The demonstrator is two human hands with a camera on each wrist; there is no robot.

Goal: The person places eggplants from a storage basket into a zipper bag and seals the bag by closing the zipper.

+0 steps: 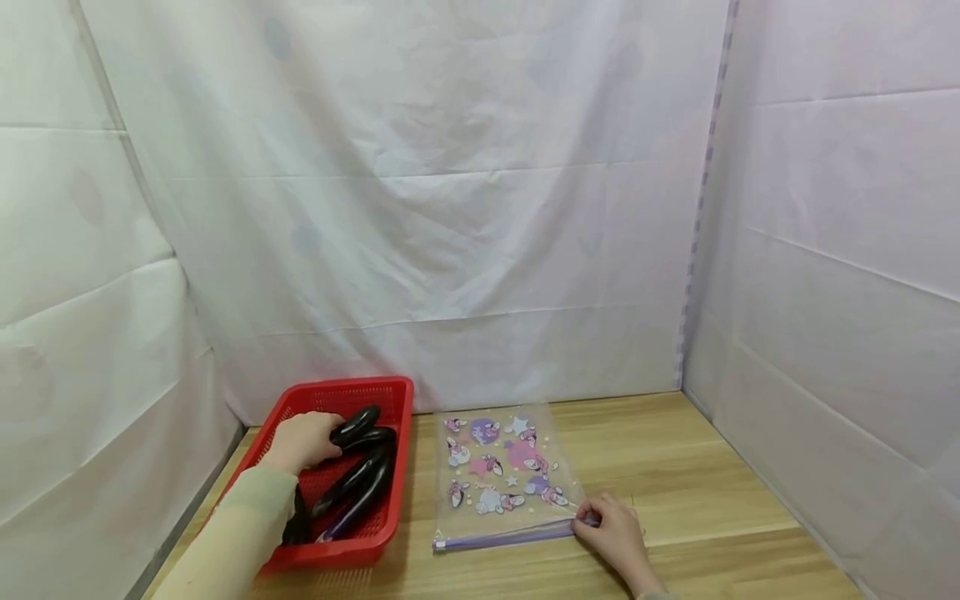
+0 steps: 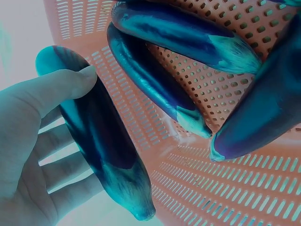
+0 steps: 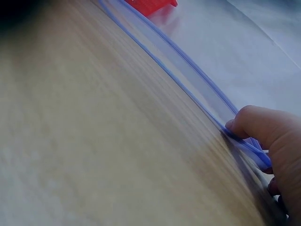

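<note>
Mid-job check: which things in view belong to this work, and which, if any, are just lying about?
Part of the job:
eggplant gripped by the left hand
other eggplants in the red basket
printed zip bag, its purple edge pinched by the right hand

Just surroundings:
wooden table
white sheets behind and at the sides

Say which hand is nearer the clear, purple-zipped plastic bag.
Right. The right hand pinches the bag at its zip; the left hand, holding a glossy dark eggplant, is over the red perforated plastic basket left of the bag.
</note>
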